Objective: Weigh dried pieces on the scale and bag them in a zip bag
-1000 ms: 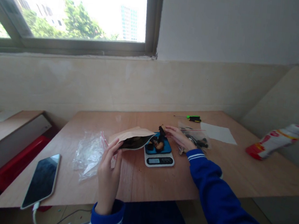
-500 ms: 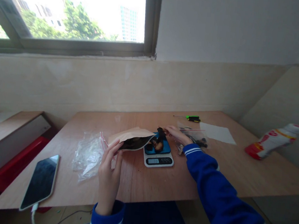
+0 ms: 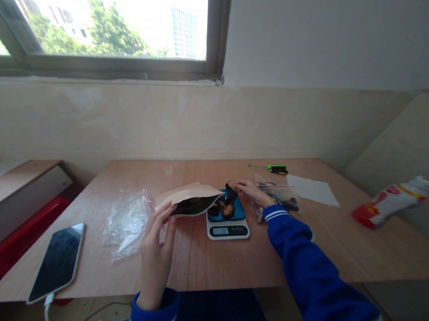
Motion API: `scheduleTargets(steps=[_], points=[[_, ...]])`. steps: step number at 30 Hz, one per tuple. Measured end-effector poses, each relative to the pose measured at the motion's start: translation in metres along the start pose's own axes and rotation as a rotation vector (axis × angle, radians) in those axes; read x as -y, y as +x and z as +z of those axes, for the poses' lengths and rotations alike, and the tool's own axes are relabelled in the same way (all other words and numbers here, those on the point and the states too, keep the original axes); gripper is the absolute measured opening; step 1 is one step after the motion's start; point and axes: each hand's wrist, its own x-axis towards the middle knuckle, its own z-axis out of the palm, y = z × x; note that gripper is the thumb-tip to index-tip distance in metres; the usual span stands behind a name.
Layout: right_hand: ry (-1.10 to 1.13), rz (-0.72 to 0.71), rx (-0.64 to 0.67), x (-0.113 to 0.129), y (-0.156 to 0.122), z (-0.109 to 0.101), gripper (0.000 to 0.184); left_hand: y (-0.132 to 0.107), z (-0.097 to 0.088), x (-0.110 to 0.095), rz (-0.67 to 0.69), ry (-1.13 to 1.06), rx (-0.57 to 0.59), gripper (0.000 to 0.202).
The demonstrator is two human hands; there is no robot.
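A kitchen scale (image 3: 228,223) sits near the middle of the table (image 3: 226,264), dark pieces (image 3: 225,206) piled on its platform. Just left of it a paper pouch (image 3: 189,199) lies with its mouth toward the scale, held by the left hand (image 3: 156,249); the right hand (image 3: 251,192) reaches in from the scale's right. Left of the pouch lie plastic bags (image 3: 127,223), then a phone (image 3: 57,262) at the table's near left edge. Behind the right hand rests a filled bag (image 3: 282,195), with a screwdriver (image 3: 277,169) and a paper sheet (image 3: 313,190) farther back; a bottle (image 3: 392,199) lies at far right.

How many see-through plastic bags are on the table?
2. One clear plastic bag lies crumpled left of the left hand. Another zip bag with dark pieces lies behind the right hand. More may hide under the paper pouch.
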Motion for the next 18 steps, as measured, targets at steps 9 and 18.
scheduleTargets(steps=[9,18], points=[[0.036,0.001,-0.027,0.022,-0.013,-0.008,0.020,0.001,0.000,0.002,0.000,-0.002,0.001,0.023],[0.077,0.058,-0.066,0.013,-0.058,-0.011,0.025,0.000,-0.001,0.001,-0.008,0.002,-0.001,0.023]])
